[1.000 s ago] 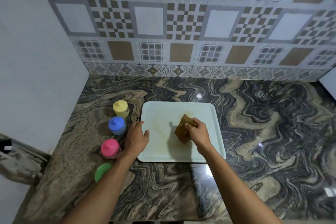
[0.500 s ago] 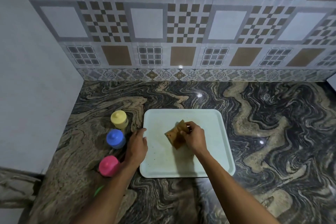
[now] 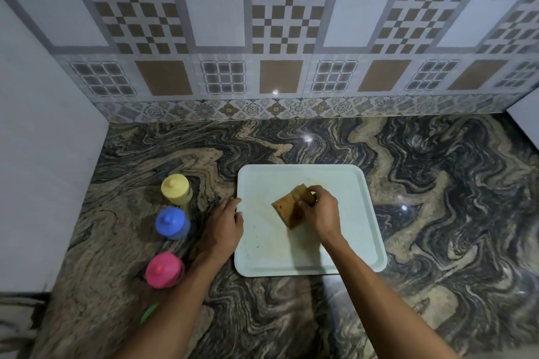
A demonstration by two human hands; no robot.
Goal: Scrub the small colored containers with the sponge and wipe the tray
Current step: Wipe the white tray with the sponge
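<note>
Evidently your right hand (image 3: 320,213) gripped the sponge (image 3: 291,207) at the middle of the tray (image 3: 291,256), while your left hand (image 3: 224,224) rested with loose fingers on its left rim. A hard leftward stroke might have slid the tray across the polished counter (image 3: 437,183) and toppled the blue container (image 3: 172,223) nearby.

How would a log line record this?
step: wiping tray | right hand: grips sponge | left hand: at tray's left rim | containers: left of tray
</note>
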